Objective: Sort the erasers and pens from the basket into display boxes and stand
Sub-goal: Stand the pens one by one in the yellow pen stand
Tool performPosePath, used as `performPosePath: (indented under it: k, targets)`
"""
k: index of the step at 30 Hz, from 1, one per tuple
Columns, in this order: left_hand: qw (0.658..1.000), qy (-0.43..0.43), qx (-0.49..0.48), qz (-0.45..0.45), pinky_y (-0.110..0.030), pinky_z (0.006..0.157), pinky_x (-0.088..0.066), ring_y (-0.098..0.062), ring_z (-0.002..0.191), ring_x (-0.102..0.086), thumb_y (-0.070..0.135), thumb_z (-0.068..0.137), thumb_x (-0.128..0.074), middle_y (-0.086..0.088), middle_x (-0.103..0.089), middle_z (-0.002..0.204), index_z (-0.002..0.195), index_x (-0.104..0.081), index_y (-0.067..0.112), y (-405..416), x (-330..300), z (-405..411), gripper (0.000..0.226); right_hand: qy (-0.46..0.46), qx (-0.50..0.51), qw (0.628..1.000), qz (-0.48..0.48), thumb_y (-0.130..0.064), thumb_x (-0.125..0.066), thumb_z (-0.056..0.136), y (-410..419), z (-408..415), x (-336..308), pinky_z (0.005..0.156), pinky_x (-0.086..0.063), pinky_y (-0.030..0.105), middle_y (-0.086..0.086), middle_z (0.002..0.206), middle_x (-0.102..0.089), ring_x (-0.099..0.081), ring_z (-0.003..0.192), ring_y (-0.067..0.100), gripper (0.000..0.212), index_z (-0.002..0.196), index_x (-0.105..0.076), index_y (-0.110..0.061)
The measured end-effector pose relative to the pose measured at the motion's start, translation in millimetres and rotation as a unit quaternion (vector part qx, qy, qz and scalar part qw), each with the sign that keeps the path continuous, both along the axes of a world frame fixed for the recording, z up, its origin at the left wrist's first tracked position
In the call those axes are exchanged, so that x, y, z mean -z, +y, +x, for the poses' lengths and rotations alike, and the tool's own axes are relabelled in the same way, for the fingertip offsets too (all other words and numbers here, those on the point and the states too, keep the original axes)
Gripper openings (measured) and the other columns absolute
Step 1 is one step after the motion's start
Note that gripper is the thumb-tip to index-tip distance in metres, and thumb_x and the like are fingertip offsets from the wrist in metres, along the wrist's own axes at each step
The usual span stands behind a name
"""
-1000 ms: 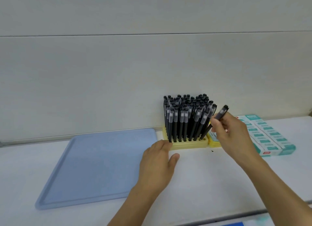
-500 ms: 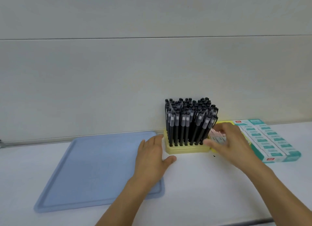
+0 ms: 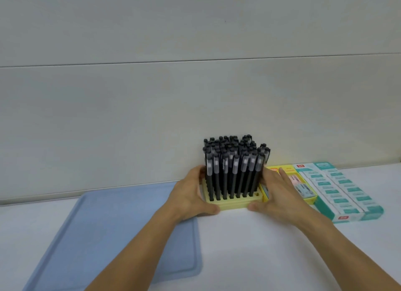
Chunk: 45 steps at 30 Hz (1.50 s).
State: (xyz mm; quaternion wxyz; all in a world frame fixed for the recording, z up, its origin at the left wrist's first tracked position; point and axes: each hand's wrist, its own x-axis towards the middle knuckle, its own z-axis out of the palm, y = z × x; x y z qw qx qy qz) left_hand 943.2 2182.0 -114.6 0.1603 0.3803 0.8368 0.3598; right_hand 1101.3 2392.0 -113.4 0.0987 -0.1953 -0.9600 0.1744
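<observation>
Both hands clasp the pen stand.
Left hand (image 3: 188, 196) and right hand (image 3: 275, 193) curl round opposite sides of the yellow stand (image 3: 233, 203) between them, equally near; pens (image 3: 235, 167) upright; display boxes (image 3: 338, 188) just right, by the wall.

Matt yellow plastic stand (image 3: 234, 205), glossy black plastic pens (image 3: 235, 167), smooth blue plastic tray (image 3: 112, 236).

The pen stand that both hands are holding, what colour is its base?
Pale yellow plastic pen stand, seen clearly in the head view.
</observation>
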Motion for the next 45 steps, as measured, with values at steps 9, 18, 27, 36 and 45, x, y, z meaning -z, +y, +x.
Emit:
performPosePath:
  k: [9,18,27,36,45]
  targets:
    - [0.999,0.010,-0.025,0.023,-0.032,0.108,-0.040,-0.006,0.124,-0.045,0.048,0.049,-0.088,0.019,-0.047,0.134,0.141,-0.030,0.034,1.7,0.9,12.3,0.109,0.027,-0.015,0.995,-0.099,-0.046,-0.084,0.065,-6.0,-2.5,-17.8,0.094,-0.037,0.028,-0.021,0.109,-0.044,-0.041,0.113,0.012,0.069,0.114,-0.036,-0.036]
    - [0.997,-0.011,-0.015,0.076,-0.035,0.106,-0.042,-0.007,0.126,-0.041,0.047,0.062,-0.075,0.012,-0.044,0.129,0.139,-0.033,0.034,18.8,15.1,30.3,0.088,0.093,-0.063,0.963,-0.246,-0.044,-0.086,0.057,-12.6,-6.9,-20.2,0.111,-0.035,0.045,-0.026,0.136,-0.044,-0.037,0.134,0.008,0.104,0.137,-0.019,-0.056]
    - [0.996,-0.024,-0.036,0.076,-0.025,0.102,-0.043,0.005,0.117,-0.051,0.025,0.065,-0.087,0.022,-0.055,0.126,0.133,-0.040,0.039,13.2,18.6,27.4,0.084,-0.099,0.044,0.994,-0.029,-0.058,-0.076,0.068,31.0,48.1,-24.8,0.120,-0.006,0.037,-0.003,0.159,-0.008,-0.004,0.147,0.019,0.120,0.152,0.000,-0.021]
    - [0.995,0.009,-0.051,0.085,-0.028,0.099,-0.045,0.000,0.113,-0.055,0.025,0.074,-0.082,0.023,-0.059,0.117,0.126,-0.044,0.040,14.0,18.2,39.7,0.067,-0.031,0.068,0.997,-0.015,-0.077,-0.067,0.059,52.8,64.9,-22.2,0.117,-0.018,0.043,-0.001,0.154,-0.029,-0.023,0.142,0.021,0.118,0.151,-0.017,-0.023]
    - [0.986,0.145,-0.085,-0.015,-0.039,0.121,-0.003,0.000,0.099,-0.061,0.061,0.085,-0.056,0.024,-0.057,0.123,0.138,-0.032,0.037,6.5,20.0,52.5,0.063,-0.086,0.223,0.970,-0.033,-0.099,-0.051,0.026,108.3,89.8,-10.3,0.090,-0.050,0.043,0.006,0.119,-0.053,-0.052,0.108,0.029,0.140,0.139,-0.031,-0.019]
